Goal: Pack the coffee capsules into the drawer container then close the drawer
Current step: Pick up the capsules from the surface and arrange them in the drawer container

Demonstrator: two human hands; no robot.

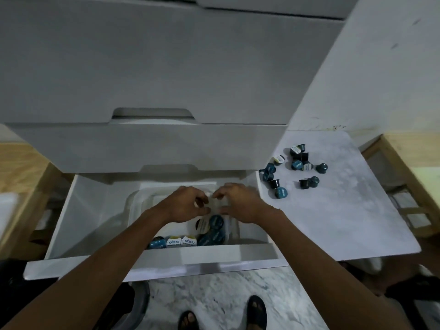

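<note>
Two hands over our open white drawer [71, 210], left hand [184, 206] and right hand [240, 203] curled, grips unclear, round foil-topped capsules [209, 231] in its clear plastic container [137, 203], loose dark capsules [295, 165] on marbled slab [333, 210] right of the drawer

Your readable text: "EXCELSO" on two white-lidded capsules [181, 241] at the near edge inside the drawer container [140, 206] | print on the teal lids beside them: too blurred | loose capsules [295, 165] right of container: lettering illegible
</note>
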